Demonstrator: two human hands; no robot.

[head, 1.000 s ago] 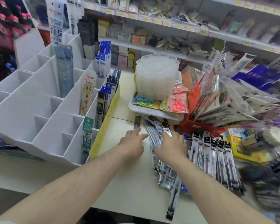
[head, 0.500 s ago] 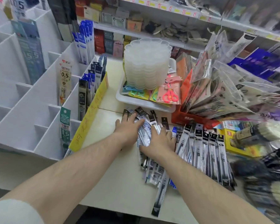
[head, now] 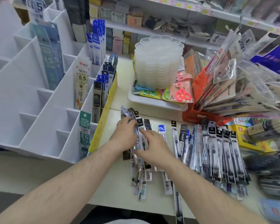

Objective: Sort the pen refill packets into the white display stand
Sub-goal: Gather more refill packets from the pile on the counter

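The white display stand (head: 39, 101) stood at left, a few slots filled. Just right, the left hand (head: 125, 135) and right hand (head: 153, 147) lay flat, fingers spread, pressing loose refill packets (head: 217, 151) on the tabletop (head: 113, 180), gripping none.

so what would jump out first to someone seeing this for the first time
Both hands, the left hand and right hand, press into a spread of pen refill packets across the table's middle. To the left rises the white display stand, mostly unfilled. Behind the packets, a stack of clear scalloped containers sits on a white tray.
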